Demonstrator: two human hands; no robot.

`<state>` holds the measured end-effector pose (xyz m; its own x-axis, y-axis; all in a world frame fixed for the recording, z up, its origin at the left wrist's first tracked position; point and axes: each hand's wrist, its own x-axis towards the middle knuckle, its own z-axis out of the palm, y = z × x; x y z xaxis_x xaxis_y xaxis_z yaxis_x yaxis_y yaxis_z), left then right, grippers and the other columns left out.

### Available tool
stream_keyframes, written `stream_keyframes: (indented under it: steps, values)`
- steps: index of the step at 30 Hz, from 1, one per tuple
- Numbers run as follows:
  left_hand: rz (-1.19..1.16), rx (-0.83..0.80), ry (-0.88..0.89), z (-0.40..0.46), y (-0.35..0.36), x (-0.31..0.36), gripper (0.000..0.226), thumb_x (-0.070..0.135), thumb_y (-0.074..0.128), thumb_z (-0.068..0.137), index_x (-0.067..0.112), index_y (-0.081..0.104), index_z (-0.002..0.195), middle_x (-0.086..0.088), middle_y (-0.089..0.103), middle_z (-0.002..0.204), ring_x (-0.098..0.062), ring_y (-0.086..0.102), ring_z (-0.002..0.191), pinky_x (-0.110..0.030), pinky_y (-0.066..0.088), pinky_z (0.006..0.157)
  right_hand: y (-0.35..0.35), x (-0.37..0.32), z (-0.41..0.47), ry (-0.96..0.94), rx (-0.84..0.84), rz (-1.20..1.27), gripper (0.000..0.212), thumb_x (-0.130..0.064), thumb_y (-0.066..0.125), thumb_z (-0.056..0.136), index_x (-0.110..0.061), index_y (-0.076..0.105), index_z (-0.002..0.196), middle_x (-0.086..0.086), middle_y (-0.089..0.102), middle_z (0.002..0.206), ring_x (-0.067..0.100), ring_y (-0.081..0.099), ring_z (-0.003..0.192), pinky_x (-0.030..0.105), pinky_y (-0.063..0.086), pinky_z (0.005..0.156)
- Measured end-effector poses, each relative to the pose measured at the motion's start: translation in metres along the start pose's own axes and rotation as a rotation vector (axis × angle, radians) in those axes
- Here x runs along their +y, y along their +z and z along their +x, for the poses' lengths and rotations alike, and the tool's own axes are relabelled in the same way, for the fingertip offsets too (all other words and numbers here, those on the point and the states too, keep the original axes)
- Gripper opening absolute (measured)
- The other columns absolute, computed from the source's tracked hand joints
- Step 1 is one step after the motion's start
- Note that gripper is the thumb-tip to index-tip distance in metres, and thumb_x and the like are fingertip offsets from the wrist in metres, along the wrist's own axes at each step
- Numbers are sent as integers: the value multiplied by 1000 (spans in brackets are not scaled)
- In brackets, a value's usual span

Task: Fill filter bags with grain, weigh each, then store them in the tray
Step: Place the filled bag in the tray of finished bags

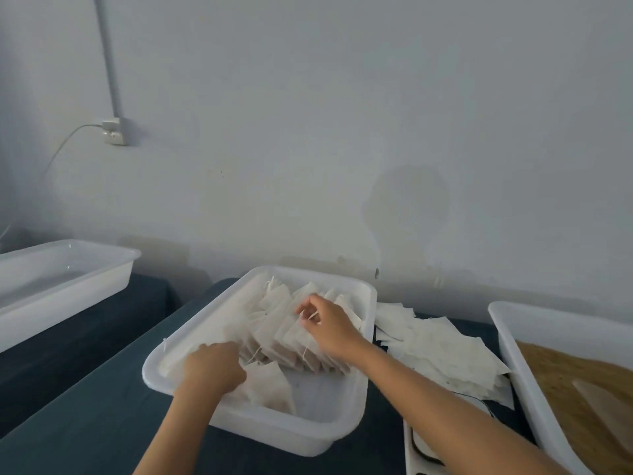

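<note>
Both hands work inside the tray (352,402). Left hand (214,366) has fingers curled, tips hidden among the bags (274,330); its hold is unclear. Right hand (329,325) pinches a string above them.

Up beyond the hands runs a plain pale grey painted wall (342,114), a grey conduit pipe (108,56) dropping far left to a white wall socket (114,132) with a thin cable (65,142), soft even light falling over the dark teal cloth-covered table (85,423) beneath them.
</note>
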<state>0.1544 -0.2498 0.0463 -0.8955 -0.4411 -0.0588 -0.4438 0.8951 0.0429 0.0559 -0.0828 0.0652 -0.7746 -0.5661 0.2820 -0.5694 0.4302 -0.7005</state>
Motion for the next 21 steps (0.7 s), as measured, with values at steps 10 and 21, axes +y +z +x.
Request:
stream_keyframes:
  steps: [10, 21]
  values:
    - [-356, 365, 184, 9, -21, 83, 3, 24, 48, 90, 24, 46, 88, 3, 57, 104, -17, 52, 101, -26, 38, 76, -97, 137, -25, 427, 479, -300, 14, -5, 45, 92, -7, 54, 103, 9, 58, 111, 24, 54, 100, 35, 45, 84]
    - [-340, 321, 260, 26, 7, 117, 5, 21, 42, 93, 21, 42, 88, 5, 54, 96, -15, 51, 92, -23, 37, 70, -87, 177, -39, 557, 131, -842, 35, -31, 42, 96, -14, 40, 126, 6, 43, 131, 25, 46, 117, 30, 39, 92]
